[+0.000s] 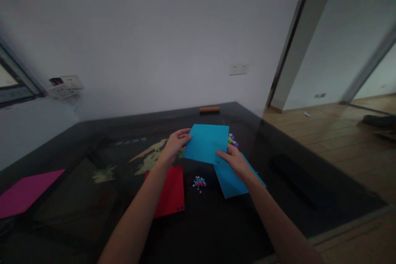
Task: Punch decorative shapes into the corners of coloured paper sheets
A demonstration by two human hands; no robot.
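Both hands hold one blue paper sheet (206, 142) lifted a little above the dark table (77, 214). My left hand (176, 144) pinches its left edge. My right hand (236, 164) grips its lower right corner. Under my right hand another blue sheet (230, 181) lies flat on the table. A red sheet (170, 192) with small punched holes near its corner lies under my left forearm. Between the red and blue sheets sits a small pile of coloured paper dots (199, 182). Behind the held sheet, small purple and green punches (232, 140) peek out.
A magenta sheet (26, 192) lies at the table's left edge. An orange bar (209, 109) rests at the far edge by the wall. A long black object (297, 177) lies on the right side. Wooden floor (340, 140) begins right of the table.
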